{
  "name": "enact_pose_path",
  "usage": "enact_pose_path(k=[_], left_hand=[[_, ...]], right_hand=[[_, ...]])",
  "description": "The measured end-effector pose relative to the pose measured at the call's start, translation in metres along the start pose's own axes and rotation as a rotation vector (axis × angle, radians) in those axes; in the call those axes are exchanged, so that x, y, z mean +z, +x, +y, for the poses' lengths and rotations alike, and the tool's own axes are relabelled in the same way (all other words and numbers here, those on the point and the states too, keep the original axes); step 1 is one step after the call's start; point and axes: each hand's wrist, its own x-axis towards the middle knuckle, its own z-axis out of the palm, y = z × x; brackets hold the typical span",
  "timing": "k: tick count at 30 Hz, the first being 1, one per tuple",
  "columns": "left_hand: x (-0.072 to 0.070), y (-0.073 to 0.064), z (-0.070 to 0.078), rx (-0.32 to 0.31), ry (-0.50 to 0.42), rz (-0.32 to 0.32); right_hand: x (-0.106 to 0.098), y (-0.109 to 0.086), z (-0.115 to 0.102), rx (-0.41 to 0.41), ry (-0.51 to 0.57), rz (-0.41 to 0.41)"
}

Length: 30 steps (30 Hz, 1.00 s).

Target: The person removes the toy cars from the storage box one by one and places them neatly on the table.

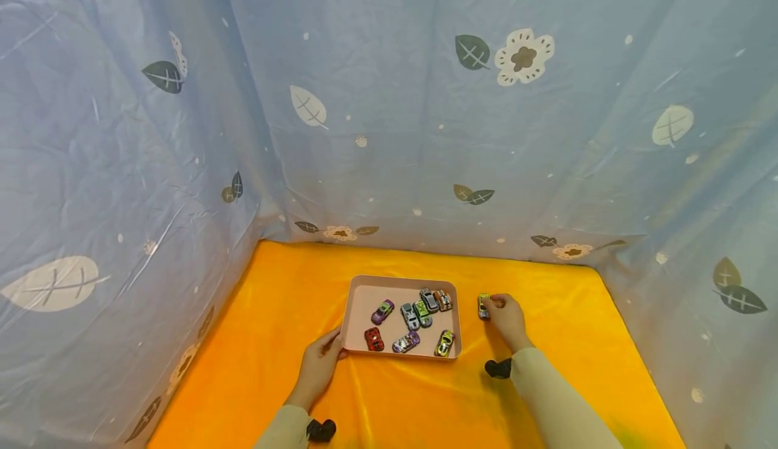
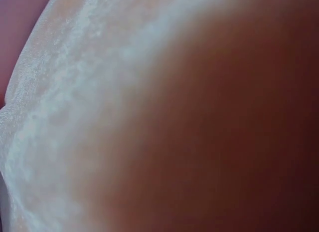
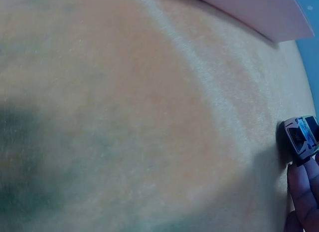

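A shallow pink tray (image 1: 389,288) lies on the yellow cloth with several toy cars inside. Among them are a red car (image 1: 373,339), a purple-and-green car (image 1: 383,312) and a yellow car (image 1: 445,343). My left hand (image 1: 317,366) grips the tray's rim at its near left corner. To the right of the tray, my right hand (image 1: 508,321) pinches a yellow-green toy car (image 1: 483,306) at the cloth. In the right wrist view that toy car (image 3: 302,137) shows at the right edge, fingertips against it. Only blurred cloth and a strip of tray appear in the left wrist view.
The yellow cloth (image 1: 273,314) covers the surface around the tray. Blue curtains (image 1: 389,98) printed with leaves and flowers rise behind it and at both sides. In the tray, a green car (image 1: 422,314) sits close against neighbouring cars on the right half.
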Motion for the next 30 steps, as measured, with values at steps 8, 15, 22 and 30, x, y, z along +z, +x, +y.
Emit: enact_pose_path(k=[8, 15, 22, 30], left_hand=[[0.002, -0.002, 0.002, 0.011, -0.013, -0.031], [0.001, -0.003, 0.0, -0.003, 0.006, -0.005], [0.0, -0.003, 0.0, 0.008, 0.02, 0.01], [0.0, -0.004, 0.002, 0.012, 0.017, 0.001]], right_hand=[[-0.007, -0.007, 0.004, -0.015, -0.069, 0.013], [-0.009, -0.01, -0.007, -0.066, -0.086, 0.016], [0.001, -0.02, -0.028, -0.137, -0.089, -0.015], [0.021, -0.034, -0.049, -0.224, -0.135, 0.012]])
